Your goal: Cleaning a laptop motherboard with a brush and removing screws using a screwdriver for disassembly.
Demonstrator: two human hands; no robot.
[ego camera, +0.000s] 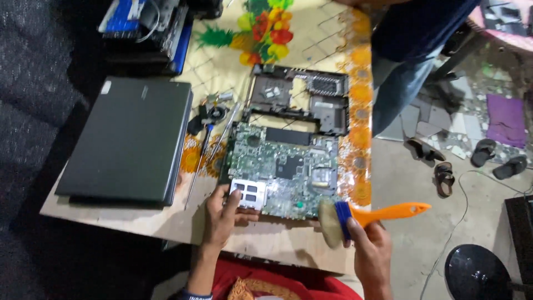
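Note:
A green laptop motherboard (283, 166) lies flat on the table near its front edge. My left hand (223, 215) grips the board's near left corner, thumb on top by a silver slot. My right hand (371, 244) holds a paintbrush (355, 215) with an orange handle, blue ferrule and pale bristles. The bristles hover at the board's near right corner. Beyond the board lies a black plastic laptop frame (300, 97).
A closed dark laptop (130, 139) rests on the left of the table. Screwdrivers and a small fan (208, 119) lie beside it. Stacked gear (147, 28) sits far left. A person in jeans (400, 72) stands at the right; sandals (444, 178) lie on the floor.

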